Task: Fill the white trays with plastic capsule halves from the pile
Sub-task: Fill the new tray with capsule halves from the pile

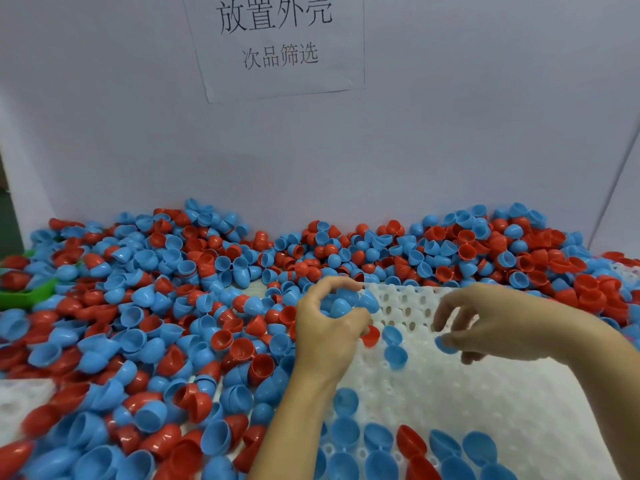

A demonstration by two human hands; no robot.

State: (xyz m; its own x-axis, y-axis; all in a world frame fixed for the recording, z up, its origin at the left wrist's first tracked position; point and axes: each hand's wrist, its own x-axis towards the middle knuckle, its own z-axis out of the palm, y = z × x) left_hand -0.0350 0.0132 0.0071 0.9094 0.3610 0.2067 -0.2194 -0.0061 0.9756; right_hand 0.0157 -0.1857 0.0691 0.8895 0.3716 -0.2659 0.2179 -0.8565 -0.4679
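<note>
Only few shells set in white tray point(485, 393), most holes empty, w/ left hand point(329, 327) gripping several blue shells point(346, 303) & right hand point(502, 323) pinching one blue shell point(444, 345).

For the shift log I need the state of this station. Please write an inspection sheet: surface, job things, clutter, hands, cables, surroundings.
Surface: almost all covered; hardly any bare table shows.
Job things: white tray in front, mostly unfilled, a few blue and red halves seated along its near and left parts; pile of blue and red halves to the left and behind it; part of a second tray at the left edge.
Clutter: green object at far left, half buried in the pile.
Hands: left hand holds several blue halves; right hand pinches one blue half over the tray.
Cables: nothing seen.
Surroundings: grey wall with a paper sign in Chinese characters.
</note>
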